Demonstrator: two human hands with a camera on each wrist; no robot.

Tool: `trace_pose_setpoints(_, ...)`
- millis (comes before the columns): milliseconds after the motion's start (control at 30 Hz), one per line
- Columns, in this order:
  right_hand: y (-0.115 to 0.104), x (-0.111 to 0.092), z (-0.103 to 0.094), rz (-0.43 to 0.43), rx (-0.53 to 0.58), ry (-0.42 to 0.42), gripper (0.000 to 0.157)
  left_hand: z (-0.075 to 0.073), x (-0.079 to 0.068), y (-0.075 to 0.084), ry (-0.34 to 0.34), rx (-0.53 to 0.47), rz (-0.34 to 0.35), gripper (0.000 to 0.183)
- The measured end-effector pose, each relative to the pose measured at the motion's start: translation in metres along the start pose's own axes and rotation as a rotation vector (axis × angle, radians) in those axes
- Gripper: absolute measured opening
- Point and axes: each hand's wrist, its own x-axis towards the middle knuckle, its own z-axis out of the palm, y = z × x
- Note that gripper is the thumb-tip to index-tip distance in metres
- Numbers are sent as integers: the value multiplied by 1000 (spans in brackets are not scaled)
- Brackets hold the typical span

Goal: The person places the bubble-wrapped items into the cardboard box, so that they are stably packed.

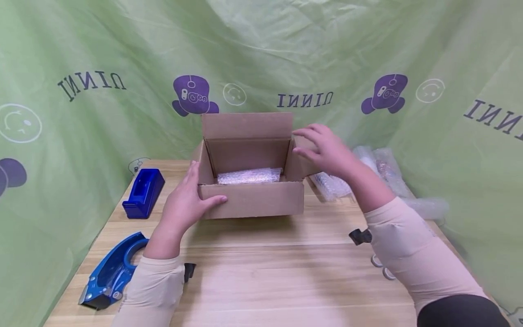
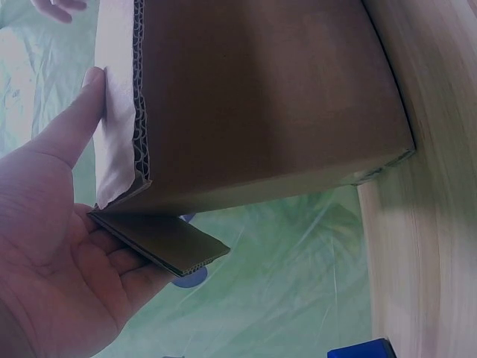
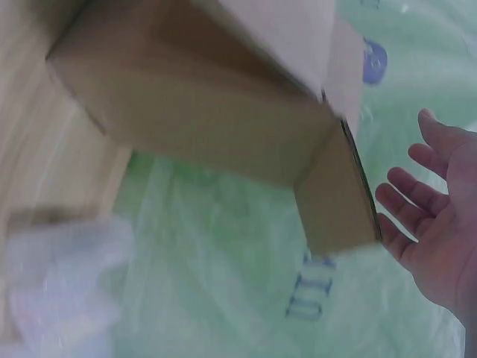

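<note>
An open cardboard box (image 1: 253, 200) stands on the table with its back flap upright and its front flap folded outward. Inside lies a bubble-wrapped item (image 1: 250, 175). At the box's front left corner is my left hand (image 1: 184, 204), its thumb lying straight on the front flap. Its other fingers reach behind the left side flap (image 2: 168, 240), tips hidden in the left wrist view. My right hand (image 1: 327, 150) is beside the right side flap (image 3: 339, 201), with fingers spread and nothing in its grasp; the little fingertip comes right at the flap's edge in the right wrist view.
A blue tape dispenser (image 1: 144, 193) stands to the left, and a blue handheld tape gun (image 1: 110, 272) lies nearer. Bubble-wrap packs (image 1: 382, 168) lie behind the right arm. Small round rings (image 1: 388, 273) lie by the right sleeve. A green printed curtain (image 1: 261, 54) surrounds the table.
</note>
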Motion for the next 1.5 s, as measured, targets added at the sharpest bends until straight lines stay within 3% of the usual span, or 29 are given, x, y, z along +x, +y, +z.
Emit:
trace_pose_setpoints(333, 39, -31, -35, 128, -41, 91, 52, -2, -1, -2, -1, -4, -9, 126)
trace_pose_setpoints(567, 71, -57, -50, 201, -42, 86, 55, -1, 0, 0, -9, -5, 2, 124)
trace_pose_setpoints(833, 116, -90, -58, 267, -106, -106, 53, -1, 0, 1, -14, -3, -6, 124)
trace_pose_setpoints(1100, 172, -134, -51, 339, -170, -324, 52, 0, 1, 0, -8, -5, 3, 125)
trace_pose_setpoints(1500, 214, -183, -38, 402, -227, -451, 53, 0, 0, 1, 0, -11, 0, 123)
